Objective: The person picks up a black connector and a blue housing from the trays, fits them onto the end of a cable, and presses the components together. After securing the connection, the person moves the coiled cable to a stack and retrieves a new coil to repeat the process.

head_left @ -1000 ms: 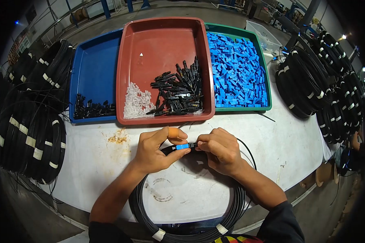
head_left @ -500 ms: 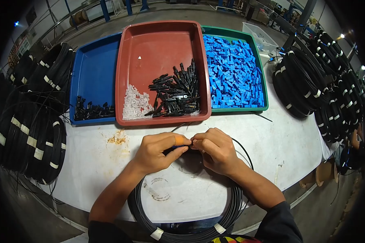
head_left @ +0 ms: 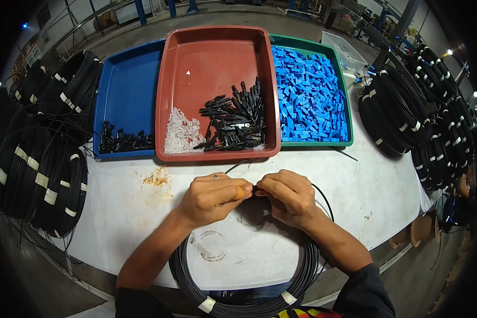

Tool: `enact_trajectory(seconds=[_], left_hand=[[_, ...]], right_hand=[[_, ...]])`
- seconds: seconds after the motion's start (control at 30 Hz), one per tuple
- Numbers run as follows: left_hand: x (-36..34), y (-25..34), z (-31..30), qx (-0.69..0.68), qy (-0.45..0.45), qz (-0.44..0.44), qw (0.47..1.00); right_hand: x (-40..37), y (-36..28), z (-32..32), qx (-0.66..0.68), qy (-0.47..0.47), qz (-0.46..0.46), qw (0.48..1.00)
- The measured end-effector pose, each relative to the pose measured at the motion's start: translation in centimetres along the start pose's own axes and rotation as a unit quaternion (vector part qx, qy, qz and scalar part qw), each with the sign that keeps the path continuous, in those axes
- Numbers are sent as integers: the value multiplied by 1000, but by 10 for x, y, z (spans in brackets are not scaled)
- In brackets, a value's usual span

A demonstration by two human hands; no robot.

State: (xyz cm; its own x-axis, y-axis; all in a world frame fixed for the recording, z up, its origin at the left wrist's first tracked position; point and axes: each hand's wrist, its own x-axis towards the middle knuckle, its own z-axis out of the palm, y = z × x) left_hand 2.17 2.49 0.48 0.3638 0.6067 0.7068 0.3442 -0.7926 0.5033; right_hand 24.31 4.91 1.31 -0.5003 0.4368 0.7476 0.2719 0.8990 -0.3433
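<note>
My left hand (head_left: 215, 197) and my right hand (head_left: 287, 197) meet fingertip to fingertip above the white table. Between them shows a small black connector piece (head_left: 255, 188), mostly covered by the fingers. The left thumb and forefinger pinch it from one side, with an orange wrap on one finger. My right fingers pinch it from the other side. A black cable (head_left: 327, 202) arcs behind the right hand and down to the cable coil (head_left: 180, 273), which lies at the table's near edge with white tape bands around it. Another black strand pokes out beyond the left hand.
Past my hands stand a blue tray (head_left: 127, 100) with small black parts, a red tray (head_left: 212, 53) with clear pieces and black connectors, and a green tray (head_left: 350, 124) full of blue clips. Taped cable coils (head_left: 47, 180) crowd the left; more coils (head_left: 395, 106) stand right.
My left fingers have closed in more tightly around the black piece, and my right hand has shifted slightly to the right. The whole view has moved a little.
</note>
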Motion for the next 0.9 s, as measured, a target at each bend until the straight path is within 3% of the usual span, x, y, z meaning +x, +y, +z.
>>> enact_trajectory(seconds=[0.13,0.2,0.3,0.43,0.57,0.9], left_hand=[[-1,-1,1,10,6,13,1000],[0,2,-2,-27,1,-55,998],[1,2,-2,-31,-4,-67,997],[1,1,-1,-22,-10,-39,999],[1,3,-3,-22,-11,-61,998],[1,2,-3,-21,-8,-71,997]], right_hand=[[-2,1,2,2,-34,38,999],[-1,0,3,2,-39,47,998],[1,-1,2,9,-15,43,999],[-5,6,3,9,-44,30,999],[-1,-1,3,21,-32,65,997],[-2,2,3,19,-41,51,998]])
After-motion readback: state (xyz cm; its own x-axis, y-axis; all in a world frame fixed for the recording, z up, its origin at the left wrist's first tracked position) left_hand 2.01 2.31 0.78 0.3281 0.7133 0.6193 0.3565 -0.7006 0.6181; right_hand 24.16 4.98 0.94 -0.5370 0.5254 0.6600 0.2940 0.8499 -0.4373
